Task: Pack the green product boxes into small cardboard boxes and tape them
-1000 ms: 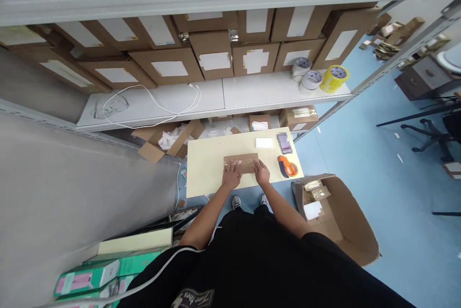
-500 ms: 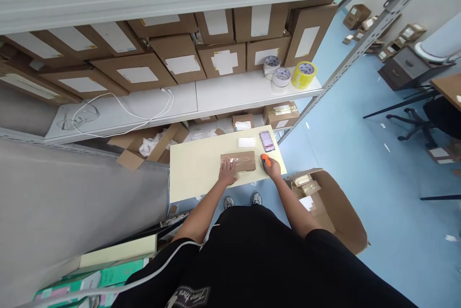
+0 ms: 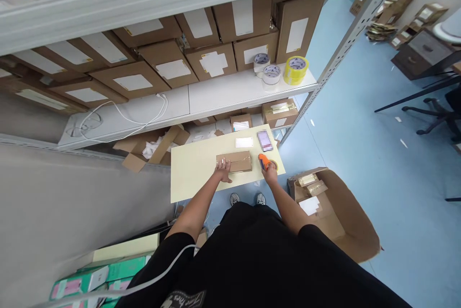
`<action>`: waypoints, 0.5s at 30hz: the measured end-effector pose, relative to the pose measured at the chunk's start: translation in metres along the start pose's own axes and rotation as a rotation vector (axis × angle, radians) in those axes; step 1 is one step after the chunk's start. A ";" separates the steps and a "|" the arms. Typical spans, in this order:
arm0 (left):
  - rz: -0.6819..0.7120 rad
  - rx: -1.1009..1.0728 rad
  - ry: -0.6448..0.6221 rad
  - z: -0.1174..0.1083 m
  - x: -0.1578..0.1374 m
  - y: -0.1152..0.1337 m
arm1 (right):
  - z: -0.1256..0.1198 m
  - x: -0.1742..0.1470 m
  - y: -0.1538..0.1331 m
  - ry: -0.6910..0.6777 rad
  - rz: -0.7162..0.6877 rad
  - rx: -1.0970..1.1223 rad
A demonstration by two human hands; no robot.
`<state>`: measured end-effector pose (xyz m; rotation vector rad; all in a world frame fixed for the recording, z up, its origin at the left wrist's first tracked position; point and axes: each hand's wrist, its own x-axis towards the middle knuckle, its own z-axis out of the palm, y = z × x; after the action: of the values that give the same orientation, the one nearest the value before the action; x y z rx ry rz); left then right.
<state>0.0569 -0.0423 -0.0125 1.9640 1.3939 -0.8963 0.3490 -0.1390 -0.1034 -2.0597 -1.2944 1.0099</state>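
Observation:
A small brown cardboard box (image 3: 239, 161) lies on a cream-coloured tabletop (image 3: 190, 169), a seam running lengthwise along its top. My left hand (image 3: 224, 170) rests on its left end, fingers spread flat and holding nothing. To the right of the box, my right hand (image 3: 270, 172) is closed around the handle of an orange and blue tape dispenser (image 3: 264, 160). Part of a yellowish tape roll shows beside that hand. Behind the box lie a white label (image 3: 244, 142) and a phone-like purple rectangle (image 3: 265, 140), its face blurred out.
An open carton (image 3: 345, 231) with small taped packages stands on the floor at right. Above the tabletop, a metal shelf (image 3: 223, 92) carries labelled boxes, clear tape rolls (image 3: 271, 74), yellow tape rolls (image 3: 296, 70) and a white cable (image 3: 137, 122). Another open carton (image 3: 158, 147) sits underneath.
The tape dispenser has turned in my right hand, so its tape roll now shows. My left hand stays flat on the box. The whole view has shifted and tilted a little.

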 end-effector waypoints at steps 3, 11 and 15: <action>0.000 -0.020 -0.027 -0.003 0.000 0.001 | -0.002 0.004 -0.006 -0.015 0.054 -0.042; -0.005 -0.086 0.005 0.003 0.003 0.006 | -0.037 0.019 -0.054 -0.096 -0.050 -0.048; -0.011 -0.113 0.025 0.006 0.004 0.007 | -0.038 0.006 -0.094 -0.156 -0.263 0.161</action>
<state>0.0633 -0.0465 -0.0191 1.8909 1.4383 -0.7832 0.3306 -0.0946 -0.0134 -1.6677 -1.4656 1.1290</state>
